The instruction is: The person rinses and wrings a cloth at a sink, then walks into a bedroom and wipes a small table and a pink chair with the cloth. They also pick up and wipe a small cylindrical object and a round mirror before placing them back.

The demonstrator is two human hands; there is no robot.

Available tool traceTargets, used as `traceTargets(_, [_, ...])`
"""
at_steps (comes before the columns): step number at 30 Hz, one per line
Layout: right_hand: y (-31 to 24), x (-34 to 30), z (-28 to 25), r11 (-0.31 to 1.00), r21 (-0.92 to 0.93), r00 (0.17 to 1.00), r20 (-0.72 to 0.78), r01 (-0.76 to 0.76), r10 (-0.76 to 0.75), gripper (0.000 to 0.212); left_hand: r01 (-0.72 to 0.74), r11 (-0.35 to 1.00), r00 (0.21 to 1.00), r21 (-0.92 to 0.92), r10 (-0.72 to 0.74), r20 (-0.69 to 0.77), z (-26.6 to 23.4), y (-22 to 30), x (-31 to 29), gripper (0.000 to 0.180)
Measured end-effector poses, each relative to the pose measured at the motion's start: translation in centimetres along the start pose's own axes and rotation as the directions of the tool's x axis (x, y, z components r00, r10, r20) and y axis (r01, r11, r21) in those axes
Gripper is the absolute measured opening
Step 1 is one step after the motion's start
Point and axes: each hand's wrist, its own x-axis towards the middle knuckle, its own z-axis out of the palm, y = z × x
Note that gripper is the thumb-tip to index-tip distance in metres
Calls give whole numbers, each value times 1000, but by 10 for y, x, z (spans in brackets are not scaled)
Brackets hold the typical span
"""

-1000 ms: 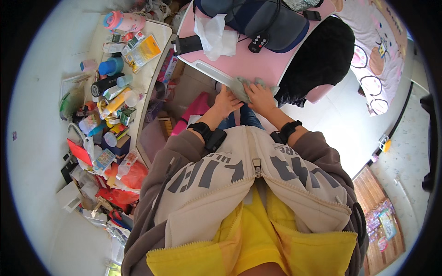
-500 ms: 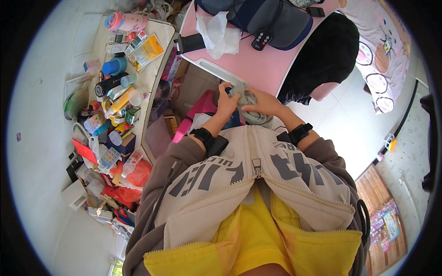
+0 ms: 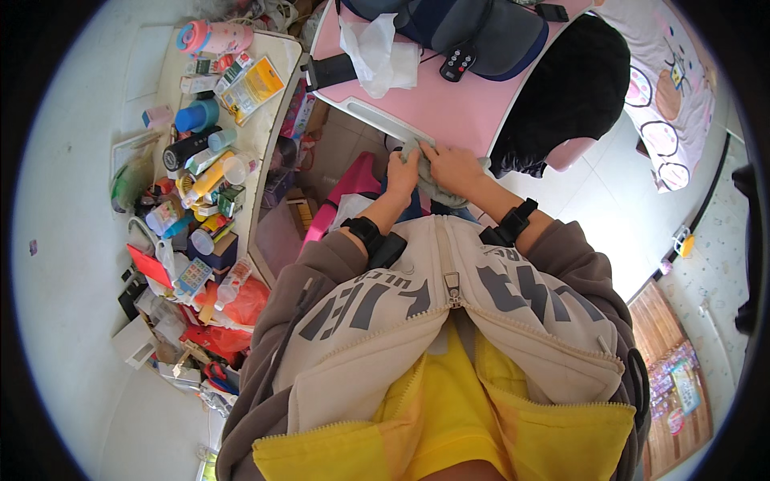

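A grey-green cloth [image 3: 434, 191] is bunched between my two hands, close against the near edge of the pink table [image 3: 449, 112]. My left hand [image 3: 403, 170] is closed on its left side, with the fingers curled. On the other side my right hand [image 3: 455, 169] grips the cloth from above, back of the hand up and fingertips toward the table edge. Part of the cloth hangs below my right hand, toward my jacket. How far the cloth touches the table cannot be made out.
White tissues [image 3: 385, 64], a small black remote [image 3: 457, 62] and a dark blue padded cushion [image 3: 481, 32] lie on the pink table. A cluttered side table [image 3: 269, 96] stands left. Below it is a pink object [image 3: 345, 192]. A black furry cover [image 3: 561, 96] drapes a seat at right.
My right hand has turned over the cloth and its fingers have come up toward the table edge. Less of the cloth shows between my hands, and my left hand is more closed.
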Motion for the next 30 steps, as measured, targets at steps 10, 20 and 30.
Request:
traceTargets(10, [-48, 42, -7, 965, -201, 902, 363, -170, 235, 32, -11, 999, 1000, 30, 11, -27, -8, -13, 33, 56])
traceTargets(20, [8, 22, 1, 543, 758, 931, 266, -361, 249, 40, 180, 935, 975, -304, -129, 182, -26, 4, 21, 47])
traceTargets(30, [-10, -3, -16, 991, 136, 999, -38, -6, 11, 48, 245, 860, 968, -448, -186, 171, -20, 7, -11, 47])
